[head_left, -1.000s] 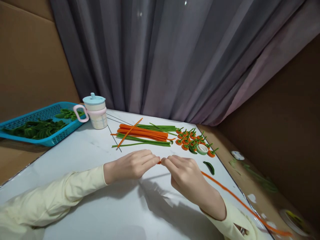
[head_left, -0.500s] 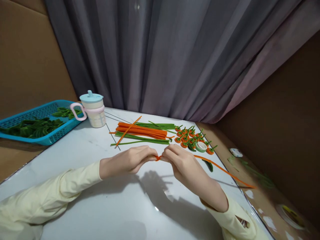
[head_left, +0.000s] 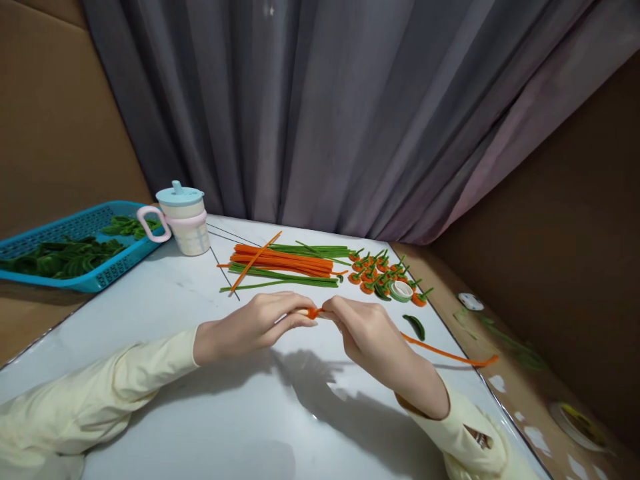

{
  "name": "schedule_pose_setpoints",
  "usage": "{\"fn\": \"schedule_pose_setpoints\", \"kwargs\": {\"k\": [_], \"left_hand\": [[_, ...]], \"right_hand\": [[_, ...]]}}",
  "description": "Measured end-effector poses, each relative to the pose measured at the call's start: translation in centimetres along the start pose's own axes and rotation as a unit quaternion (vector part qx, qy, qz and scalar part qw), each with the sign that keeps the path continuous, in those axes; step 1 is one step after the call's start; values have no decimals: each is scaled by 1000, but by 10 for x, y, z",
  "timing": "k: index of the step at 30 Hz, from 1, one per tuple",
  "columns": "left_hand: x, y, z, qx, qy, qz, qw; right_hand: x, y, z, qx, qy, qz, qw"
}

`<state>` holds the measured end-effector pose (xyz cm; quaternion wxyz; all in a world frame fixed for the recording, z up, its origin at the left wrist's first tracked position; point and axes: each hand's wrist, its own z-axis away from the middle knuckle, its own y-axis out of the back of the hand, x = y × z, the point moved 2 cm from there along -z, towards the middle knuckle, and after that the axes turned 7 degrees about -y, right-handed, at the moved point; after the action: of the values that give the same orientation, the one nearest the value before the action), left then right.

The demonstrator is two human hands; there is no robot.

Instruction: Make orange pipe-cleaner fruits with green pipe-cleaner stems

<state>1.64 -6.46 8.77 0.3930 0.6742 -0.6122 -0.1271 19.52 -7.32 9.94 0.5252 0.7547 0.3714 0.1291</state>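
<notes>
An orange pipe cleaner [head_left: 440,349] is pinched between my two hands above the white table. My left hand [head_left: 257,325] grips its curled end between thumb and fingers. My right hand [head_left: 367,333] pinches it close beside the left fingertips, and the long tail runs out behind that hand to the right. Beyond my hands lie a bundle of orange pipe cleaners [head_left: 280,261] and green pipe cleaners [head_left: 290,279]. Several small orange coils with green stems [head_left: 370,273] stand right of the bundle, beside a roll of green tape [head_left: 401,291]. A dark green leaf piece [head_left: 415,327] lies near my right hand.
A blue basket [head_left: 95,280] with green leaf pieces [head_left: 65,257] stands at the left, next to a lidded cup [head_left: 186,223] with a pink handle. Grey curtains [head_left: 320,120] hang behind the table. At the right, cardboard bears a tape roll [head_left: 580,427] and paper scraps.
The orange pipe cleaner's tail has drawn in toward my right hand and hangs lower, with its tip bent. My left fingers have shifted slightly around the curled end.
</notes>
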Motion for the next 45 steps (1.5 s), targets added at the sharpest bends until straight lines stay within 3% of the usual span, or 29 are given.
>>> {"fn": "schedule_pose_setpoints", "kwargs": {"k": [6,11,15,20,24,27,31,33,38,42,45], "left_hand": [[4,1,-2,-9,33,27,999],[2,-3,3,38,-58,-14,997],[-2,-6,7,52,-123,-72,988],[-7,-10,12,49,-159,-105,980],[-10,-11,13,46,-166,-93,981],[-11,-7,9,28,-110,-30,993],[-10,4,-1,-14,69,77,994],[-8,6,-4,-36,151,156,976],[-4,0,-7,-50,310,314,896],[-1,-6,-6,-57,373,373,848],[0,-8,-4,-49,392,367,842]], "right_hand": [[-5,0,2,11,40,46,998],[-8,-6,2,-5,32,40,999],[-7,-13,1,-20,8,-33,999],[-4,-17,0,-53,-29,-121,991],[-3,-17,-2,-40,-27,-137,989],[-1,-16,-2,13,-3,-92,996],[-1,-11,0,128,62,42,989],[-4,-10,1,156,88,111,977],[-13,-10,2,171,145,257,940],[-16,-12,3,176,171,302,921],[-16,-13,3,182,180,314,914]]}}
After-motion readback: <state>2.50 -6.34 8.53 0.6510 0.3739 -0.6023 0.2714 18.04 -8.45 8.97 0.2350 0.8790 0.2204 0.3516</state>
